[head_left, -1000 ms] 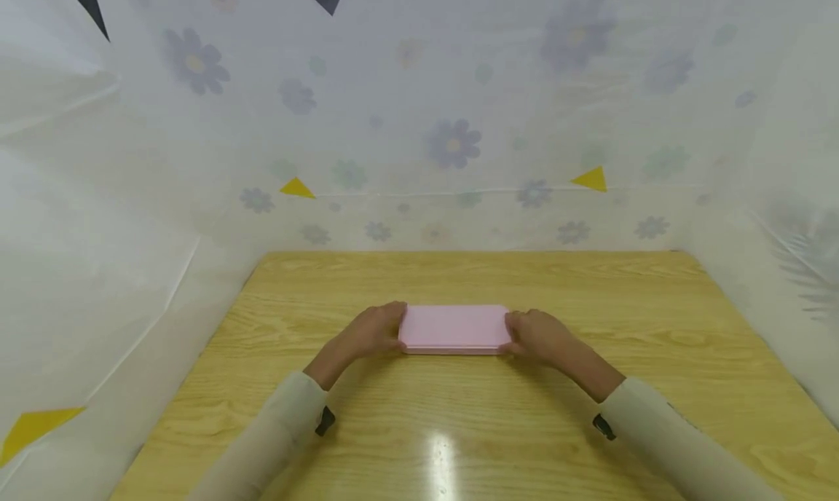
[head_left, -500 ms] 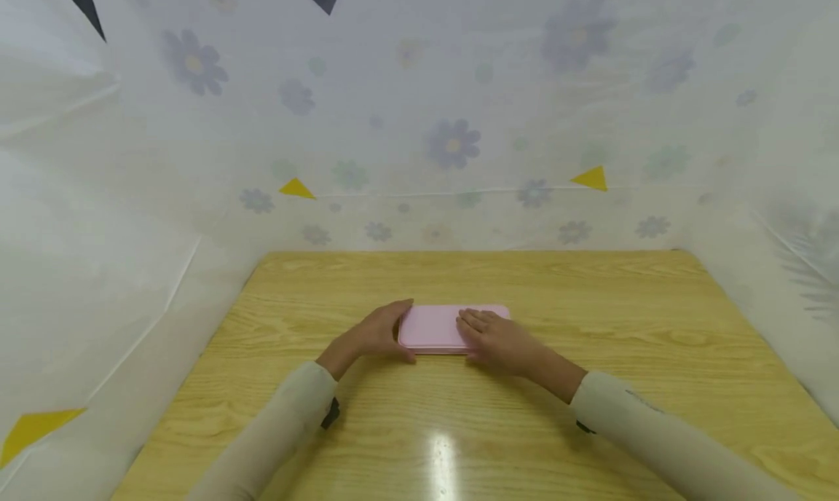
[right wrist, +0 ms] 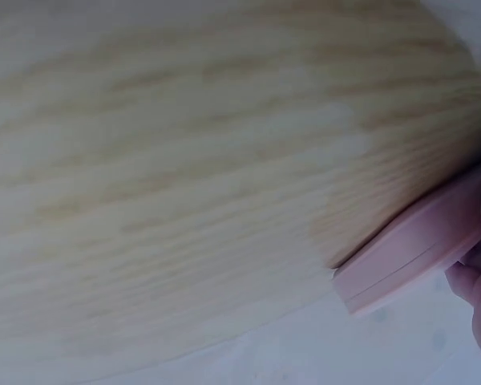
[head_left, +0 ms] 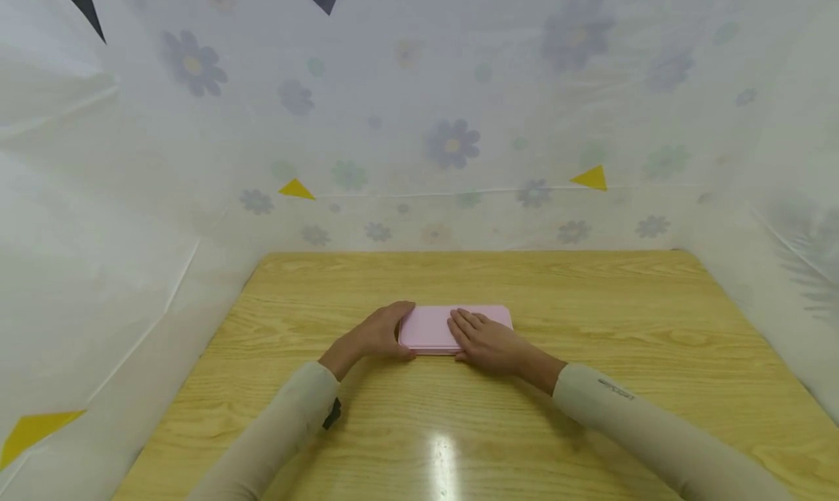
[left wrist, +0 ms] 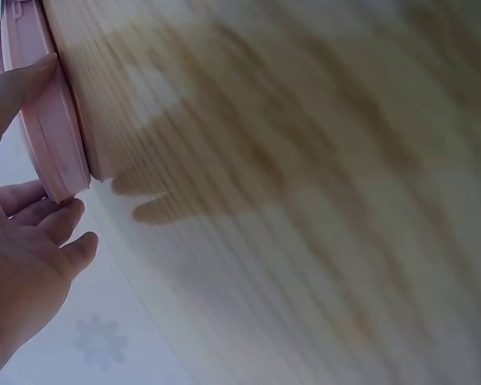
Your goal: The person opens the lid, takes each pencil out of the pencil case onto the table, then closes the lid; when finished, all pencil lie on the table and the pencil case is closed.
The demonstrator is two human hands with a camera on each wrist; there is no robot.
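Pink case (head_left: 432, 328): is lying flat and closed near the middle of the wooden table (head_left: 655, 326), a little toward the far edge, its long sides running parallel to the near edge.

Left hand (head_left: 380, 333): is cupping the case's left short end, fingers curling over the far corner and thumb sitting against the near side; judging by the left wrist view, this grip is bracing the case (left wrist: 52, 136) so that it is not sliding.

Right hand (head_left: 485, 341): is resting palm-down on the lid, fingers straight and pointing toward the far edge, covering the right half; the flat press seems to be holding the lid down rather than gripping it.

Hands together: are sitting close, both on the same case, not touching each other.

Sleeves: are pale beige, reaching in from the near edge.

Surroundings: a white flowered sheet (head_left: 452, 144) is hanging behind the far edge.
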